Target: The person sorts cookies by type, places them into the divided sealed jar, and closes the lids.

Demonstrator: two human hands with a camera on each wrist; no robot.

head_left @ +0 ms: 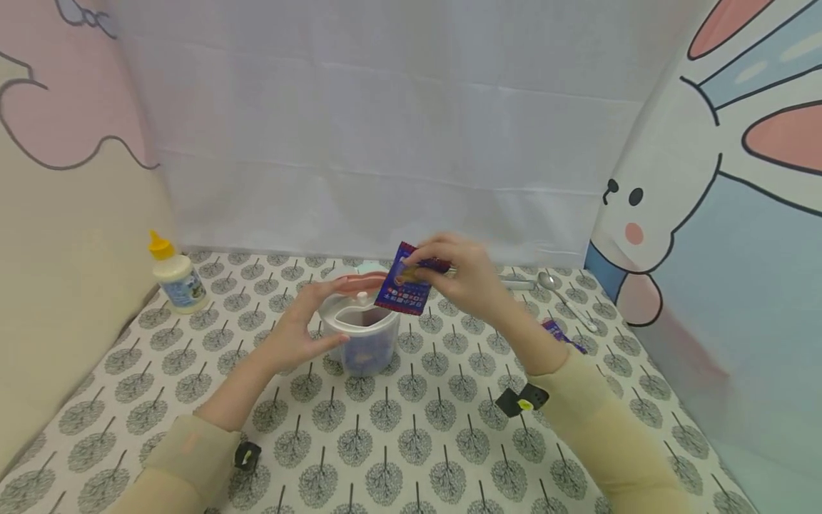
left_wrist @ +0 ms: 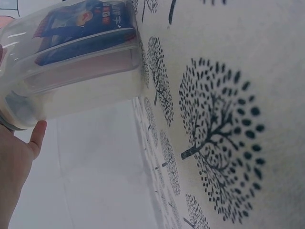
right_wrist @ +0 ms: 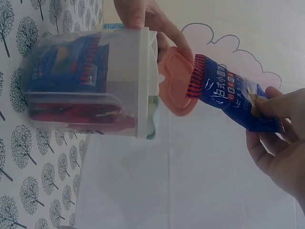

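A clear plastic container point(head_left: 368, 351) with a white lid stands on the table, its pink flap point(head_left: 364, 283) raised beside an opening in the lid. Blue packets point(right_wrist: 71, 64) and something red show through its wall. My left hand point(head_left: 302, 321) grips the container at its top, thumb at the front of the rim and fingers by the pink flap. Just above the opening, my right hand point(head_left: 459, 275) pinches a blue snack packet point(head_left: 404, 289) between thumb and fingers. The packet hangs tilted, its lower red-striped end near the lid.
A glue bottle point(head_left: 178, 275) with a yellow cap stands at the back left. At the right lie a metal spoon point(head_left: 568, 301), a metal utensil handle point(head_left: 517, 283) and another blue packet point(head_left: 564, 335), partly behind the right forearm. White cloth point(head_left: 385, 143) hangs behind the table.
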